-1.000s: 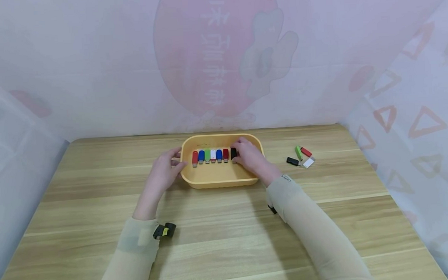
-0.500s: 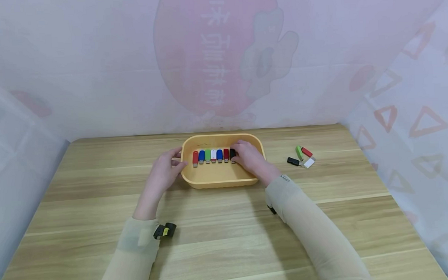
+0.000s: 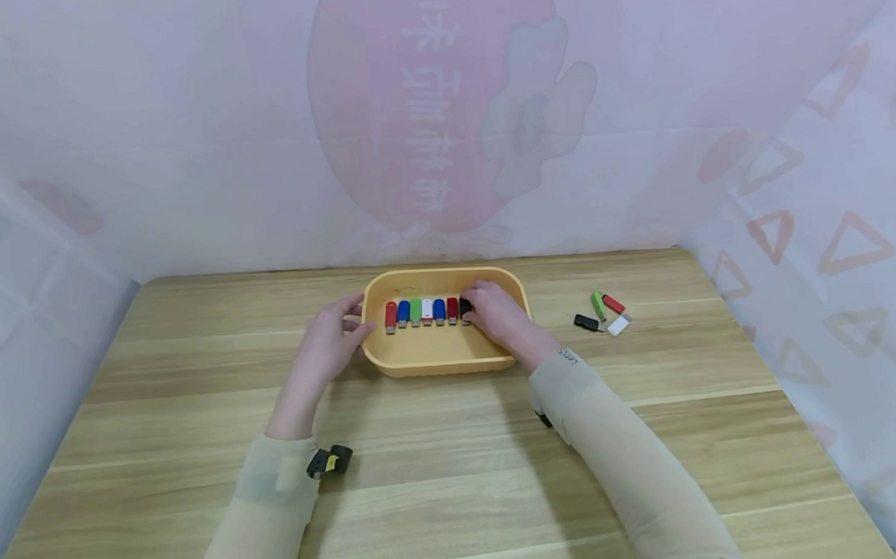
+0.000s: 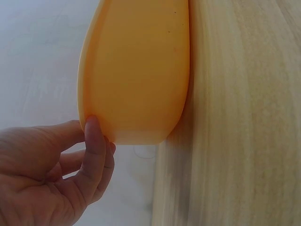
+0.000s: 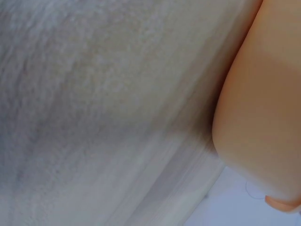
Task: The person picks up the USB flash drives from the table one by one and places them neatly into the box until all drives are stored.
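A yellow tray (image 3: 446, 361) stands mid-table. Inside it lies a row of USB sticks: red (image 3: 390, 315), blue (image 3: 403, 312), green (image 3: 415, 311), white (image 3: 427, 310), another blue (image 3: 438, 310) and another red (image 3: 453, 308). My right hand (image 3: 495, 315) reaches into the tray, its curled fingers on a black stick (image 3: 464, 306) at the row's right end, which they mostly hide. My left hand (image 3: 329, 345) rests against the tray's left end. In the left wrist view that hand (image 4: 56, 179) has its thumb on the tray's outer wall (image 4: 136, 70). The right wrist view shows only blur and the tray wall (image 5: 263, 117).
Right of the tray, loose sticks lie on the wooden table (image 3: 457, 479): green (image 3: 598, 305), red (image 3: 613, 304), black (image 3: 586, 322) and white (image 3: 618, 325). Draped cloth stands behind and on both sides of the table.
My right hand has slid slightly left with the black stick, closing its gap to the red one. My left hand and the tray have not moved.
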